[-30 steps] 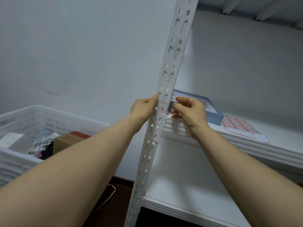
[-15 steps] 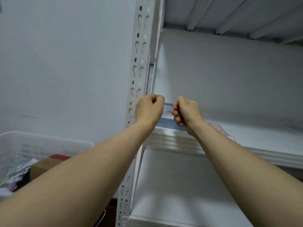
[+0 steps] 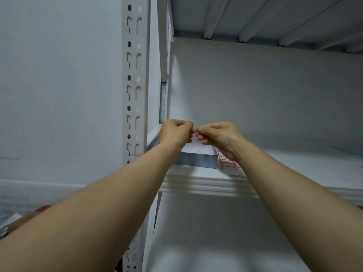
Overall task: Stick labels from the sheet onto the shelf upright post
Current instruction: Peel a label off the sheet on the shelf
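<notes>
From the head camera, the left hand (image 3: 174,132) and right hand (image 3: 218,135) meet fingertip to fingertip above a blue box (image 3: 196,160), fingers curled. I cannot tell whether they pinch anything. The label sheet (image 3: 228,164) lies on the shelf (image 3: 206,183) just beside the box, partly under the right wrist. The post (image 3: 134,75) stands upright left of the hands.

Slotted post (image 3: 134,85) unobstructed at left, blue box (image 3: 196,160) and label sheet (image 3: 229,165) blocking shelf (image 3: 206,183) edge, room rightward.

White post (image 3: 134,79) — red-bordered label sheet (image 3: 228,163)
</notes>
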The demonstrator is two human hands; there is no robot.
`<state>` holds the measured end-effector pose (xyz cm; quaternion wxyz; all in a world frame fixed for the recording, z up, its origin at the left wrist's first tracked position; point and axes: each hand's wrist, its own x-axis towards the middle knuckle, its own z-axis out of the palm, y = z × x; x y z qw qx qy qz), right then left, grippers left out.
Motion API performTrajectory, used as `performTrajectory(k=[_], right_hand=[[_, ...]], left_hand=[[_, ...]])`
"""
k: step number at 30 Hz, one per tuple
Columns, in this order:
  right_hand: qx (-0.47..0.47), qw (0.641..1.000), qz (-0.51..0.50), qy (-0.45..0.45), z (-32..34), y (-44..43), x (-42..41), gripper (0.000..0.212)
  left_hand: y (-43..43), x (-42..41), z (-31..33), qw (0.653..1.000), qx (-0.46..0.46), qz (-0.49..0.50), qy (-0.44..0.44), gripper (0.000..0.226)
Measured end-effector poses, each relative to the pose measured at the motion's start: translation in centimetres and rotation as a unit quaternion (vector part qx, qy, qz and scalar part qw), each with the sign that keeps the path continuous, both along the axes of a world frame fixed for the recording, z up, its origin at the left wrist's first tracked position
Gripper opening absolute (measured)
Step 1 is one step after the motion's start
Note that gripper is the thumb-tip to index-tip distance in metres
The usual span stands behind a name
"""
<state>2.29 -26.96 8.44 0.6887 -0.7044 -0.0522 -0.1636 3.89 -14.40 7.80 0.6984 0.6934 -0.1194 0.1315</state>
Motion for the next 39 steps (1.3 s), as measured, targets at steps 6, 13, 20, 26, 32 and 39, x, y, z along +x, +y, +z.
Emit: performTrajectory(k=[6, 13, 20, 26, 32, 39], right_hand=[[0.017, 1.0, -0.012, -0.002, -0.1, -0.8, 1.0, 0.014], [-0.297, 0.94, -0.164, -0.023, -0.1, -1.0, 2.1, 0.017], [-0.442, 0.866, -0.235, -0.01, -0.1, 0.1, 2.8, 0.025], [-0.529, 0.818, -0.225, 0.019, 0.0, 0.9, 2.0, 0.023], [-0.52, 0.827, -0.213, -0.017, -0.1, 1.5, 1.4, 0.035], [-0.355, 0.916, -0.167, -0.088, -1.3, 4.6, 0.4, 0.032]], left_hand=[[-0.2, 0.7, -0.2, 1.0, -0.002, -0.008, 0.009, 0.013], [-0.6, 2.0, -0.7, 0.999, 0.042, 0.016, 0.013, 0.022], [-0.8, 2.5, -1.0, 0.995, 0.092, 0.035, 0.011, 0.028], [-0.6, 2.2, -1.2, 0.989, 0.138, 0.056, 0.005, 0.033], [0.1, 0.5, -1.3, 0.971, 0.203, 0.102, -0.075, 0.042], [3.1, -2.6, -4.3, 0.907, 0.227, 0.163, -0.314, 0.048]])
